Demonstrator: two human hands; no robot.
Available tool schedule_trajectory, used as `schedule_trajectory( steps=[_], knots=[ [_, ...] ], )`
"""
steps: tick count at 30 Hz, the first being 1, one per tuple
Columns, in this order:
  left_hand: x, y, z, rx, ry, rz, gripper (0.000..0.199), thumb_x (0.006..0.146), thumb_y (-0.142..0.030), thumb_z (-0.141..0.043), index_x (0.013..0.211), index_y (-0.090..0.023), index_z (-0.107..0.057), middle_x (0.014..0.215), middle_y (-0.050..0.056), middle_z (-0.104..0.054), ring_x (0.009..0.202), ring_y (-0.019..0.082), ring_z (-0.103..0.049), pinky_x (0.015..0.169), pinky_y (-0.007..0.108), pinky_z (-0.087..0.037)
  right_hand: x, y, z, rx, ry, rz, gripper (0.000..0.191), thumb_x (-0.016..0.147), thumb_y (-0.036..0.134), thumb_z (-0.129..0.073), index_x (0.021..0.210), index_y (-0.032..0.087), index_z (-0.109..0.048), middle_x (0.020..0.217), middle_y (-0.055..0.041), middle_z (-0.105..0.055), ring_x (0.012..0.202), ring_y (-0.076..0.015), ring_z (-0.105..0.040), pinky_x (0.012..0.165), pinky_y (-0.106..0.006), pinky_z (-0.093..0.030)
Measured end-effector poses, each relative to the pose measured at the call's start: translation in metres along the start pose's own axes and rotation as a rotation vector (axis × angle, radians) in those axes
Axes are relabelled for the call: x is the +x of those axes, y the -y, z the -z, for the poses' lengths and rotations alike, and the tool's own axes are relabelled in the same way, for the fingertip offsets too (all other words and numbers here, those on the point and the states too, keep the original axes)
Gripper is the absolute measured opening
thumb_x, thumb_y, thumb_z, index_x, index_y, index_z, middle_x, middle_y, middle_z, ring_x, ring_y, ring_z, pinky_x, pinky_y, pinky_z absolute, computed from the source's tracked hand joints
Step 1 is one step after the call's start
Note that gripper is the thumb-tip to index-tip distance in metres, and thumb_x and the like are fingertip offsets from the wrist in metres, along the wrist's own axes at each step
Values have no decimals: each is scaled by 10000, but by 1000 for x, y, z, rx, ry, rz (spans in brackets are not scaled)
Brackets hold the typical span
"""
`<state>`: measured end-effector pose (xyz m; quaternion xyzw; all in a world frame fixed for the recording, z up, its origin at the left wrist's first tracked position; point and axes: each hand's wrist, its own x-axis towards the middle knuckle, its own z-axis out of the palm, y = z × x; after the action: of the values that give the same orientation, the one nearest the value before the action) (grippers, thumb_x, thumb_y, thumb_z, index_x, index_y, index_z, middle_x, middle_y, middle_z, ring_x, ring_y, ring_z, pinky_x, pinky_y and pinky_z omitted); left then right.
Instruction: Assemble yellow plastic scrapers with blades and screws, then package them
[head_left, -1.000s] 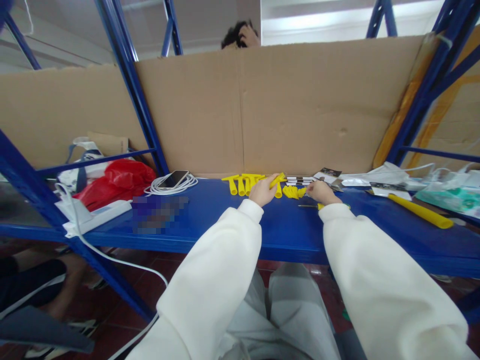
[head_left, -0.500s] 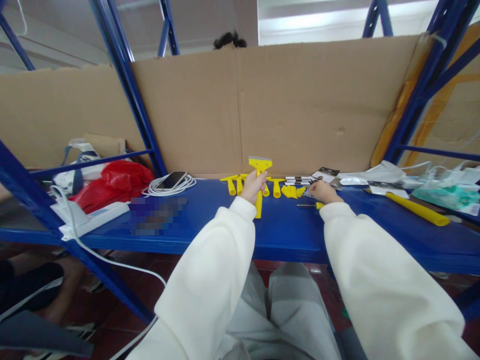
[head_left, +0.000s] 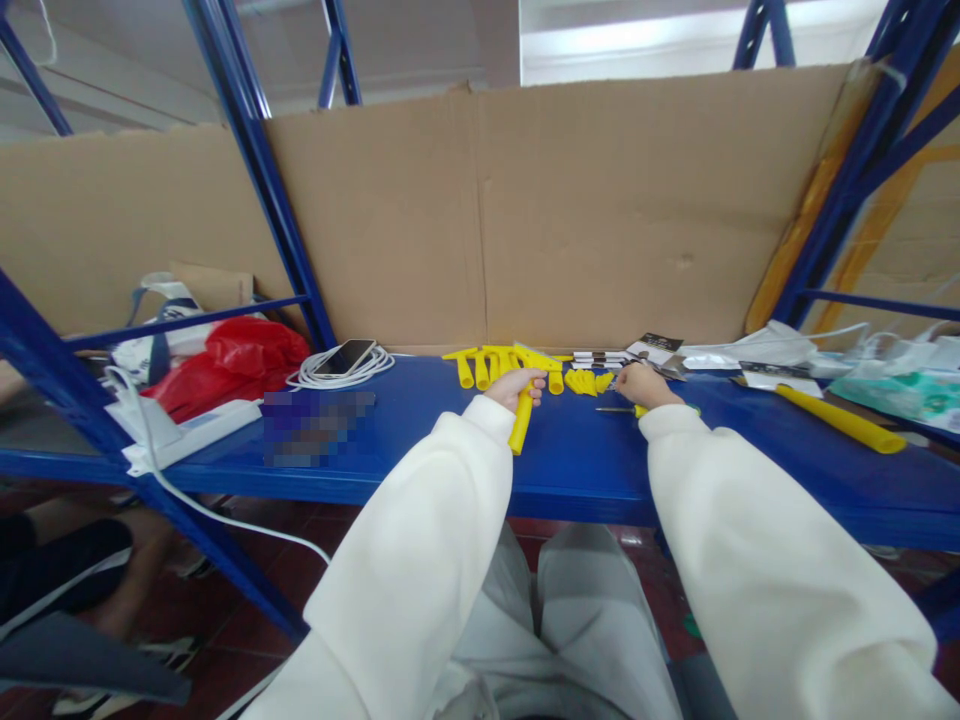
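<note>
Yellow scraper in the left hand, above the middle of the worktop

The yellow scraper (head_left: pixel 519 428) is grasped by the left hand (head_left: pixel 514 391), with its head toward the back edge of the worktop (head_left: pixel 442 440) and its handle end toward the front edge. Behind it, along the back edge, there is a row of yellow scrapers (head_left: pixel 481 375). To the right of this row lie small yellow parts (head_left: pixel 585 382). The right hand (head_left: pixel 643 385) is just beside them, with its fingers drawn together; one cannot tell if they grip something. A screwdriver (head_left: pixel 616 409) lies just in front of this hand. Toward the right edge is a long yellow handle (head_left: pixel 841 420). Toward the left edge, a smartphone (head_left: pixel 346 358) rests on a coiled white cable (head_left: pixel 380 366), near a red plastic bag (head_left: pixel 232 360).
</note>
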<state>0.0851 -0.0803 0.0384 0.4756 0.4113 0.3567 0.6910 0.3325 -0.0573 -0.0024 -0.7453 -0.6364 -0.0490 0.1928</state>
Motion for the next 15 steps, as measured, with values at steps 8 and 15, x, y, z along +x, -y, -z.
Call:
schedule_trajectory(
  steps=[8,15],
  knots=[
    [0,-1,0,12,3,-1,286,970,-102,-394,698,-191,-410,509,-99,-333,369,38,-258,413,159,-244,-9,19,9,-122,109,-63,282,849,134,-540,1029,105,-754,1078,-227,-737,1088,-307,-695,888,-352,-526],
    [2,1,1,7,-1,14,251,940,-106,-448,711,-200,-405,508,-101,-341,370,40,-269,410,151,-246,-15,30,15,-160,123,-87,338,864,115,-502,1105,67,-735,1098,-255,-727,1134,-333,-680,910,-373,-526]
  ],
)
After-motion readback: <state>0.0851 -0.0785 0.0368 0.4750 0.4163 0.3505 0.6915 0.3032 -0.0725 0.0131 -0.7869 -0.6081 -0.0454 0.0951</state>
